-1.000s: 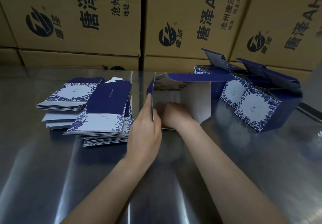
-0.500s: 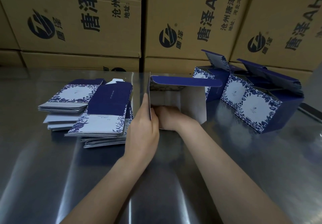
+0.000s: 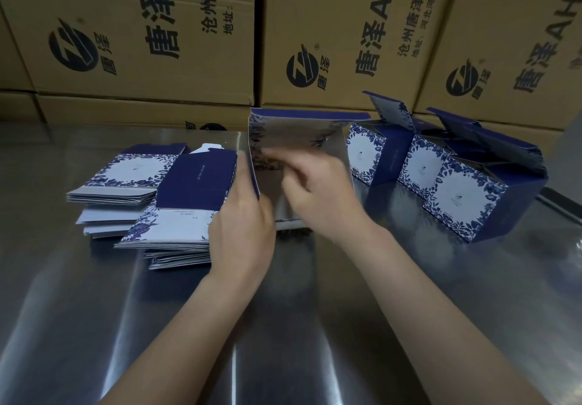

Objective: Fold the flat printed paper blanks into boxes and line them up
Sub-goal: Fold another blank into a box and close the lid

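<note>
A half-formed blue-and-white floral box [image 3: 299, 130] lies on its side at the middle of the steel table, open end toward me. My left hand [image 3: 244, 225] holds its left wall, thumb along the edge. My right hand [image 3: 318, 190] reaches into the opening with fingers curled and blurred; what they touch is hidden. Two stacks of flat blanks [image 3: 185, 203] lie to the left. Three folded boxes [image 3: 456, 196] with raised lids stand in a row on the right.
Large brown printed cartons [image 3: 330, 35] are stacked as a wall right behind the steel table [image 3: 283, 326]. The folded boxes run diagonally toward the table's right edge.
The box has tipped so its floral inner wall shows. My right hand has drawn back a little from deep inside and moves fast. My left hand stays on the left wall.
</note>
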{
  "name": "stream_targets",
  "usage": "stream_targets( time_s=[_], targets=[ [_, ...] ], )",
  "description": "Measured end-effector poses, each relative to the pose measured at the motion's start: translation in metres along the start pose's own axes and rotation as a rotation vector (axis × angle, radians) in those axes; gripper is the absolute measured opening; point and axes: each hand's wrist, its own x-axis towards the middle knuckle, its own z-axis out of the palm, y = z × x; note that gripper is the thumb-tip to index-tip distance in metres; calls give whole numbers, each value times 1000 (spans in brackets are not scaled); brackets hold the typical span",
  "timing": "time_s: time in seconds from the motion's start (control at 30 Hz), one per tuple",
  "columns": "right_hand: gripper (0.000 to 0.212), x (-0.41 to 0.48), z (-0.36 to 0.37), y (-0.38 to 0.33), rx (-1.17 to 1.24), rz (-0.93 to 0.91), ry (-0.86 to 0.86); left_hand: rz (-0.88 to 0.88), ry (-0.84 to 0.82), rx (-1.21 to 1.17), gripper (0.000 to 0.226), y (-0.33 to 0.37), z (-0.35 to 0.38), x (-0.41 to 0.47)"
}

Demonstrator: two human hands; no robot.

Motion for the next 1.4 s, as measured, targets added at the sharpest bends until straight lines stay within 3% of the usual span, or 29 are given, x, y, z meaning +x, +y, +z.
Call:
stream_targets(
  time_s=[0.13,0.27,0.4,0.63,0.83,1.2,1.4],
  targets=[
    [34,-4,-27,-3,50,-178,369,14,21,-36,65,3,-6,2],
    [37,-7,-46,14,149,6,581,19,27,-87,64,2,-9,4],
    [37,-9,-45,27,295,241,383,41,32,-116,63,1,-11,8],
    [40,-11,-32,34,547,371,201,45,-20,-192,57,-7,-8,13],
    [48,-6,-34,38,513,331,93,51,-91,-409,61,-6,-5,13],
    [59,17,-42,48,504,397,11,110,-159,-456,53,-13,1,8],
    [58,9,-37,52,408,312,5,30,-255,-582,53,-8,-4,8]
  ],
)
